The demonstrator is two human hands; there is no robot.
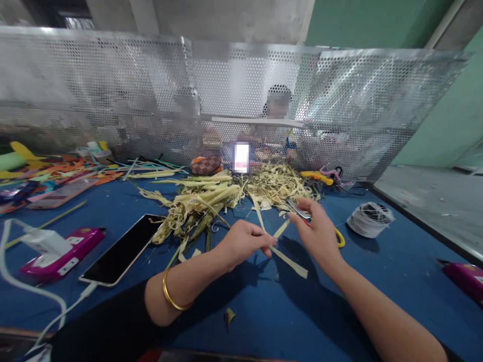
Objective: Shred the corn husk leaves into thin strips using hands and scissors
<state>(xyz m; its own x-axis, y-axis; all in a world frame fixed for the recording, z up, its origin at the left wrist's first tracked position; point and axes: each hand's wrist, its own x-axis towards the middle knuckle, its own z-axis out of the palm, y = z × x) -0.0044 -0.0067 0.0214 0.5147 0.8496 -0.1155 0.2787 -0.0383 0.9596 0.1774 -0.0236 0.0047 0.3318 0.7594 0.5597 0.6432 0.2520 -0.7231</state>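
Note:
My left hand (245, 244) is closed in a pinch on a pale yellow-green leaf strip (289, 262). One flat end of the strip slants down to the right, and other lengths reach up toward the leaf pile. Just to the right, my right hand (320, 234) closes its thumb and fingers about a pair of scissors (301, 210). Their metal blades point up and left, and a yellow handle loop shows past the back of the hand. Ahead of both hands lie a bundle of long leaf strips (204, 201) and a heap of curled scraps (279, 183).
Left are a phone (123, 251) on a cable and a magenta power strip (62, 254). A white twine roll (370, 219) stands right. Behind are a yellow-handled tool (317, 177), a checked pouch (206, 164) and a perforated metal screen (241, 80), with people beyond it.

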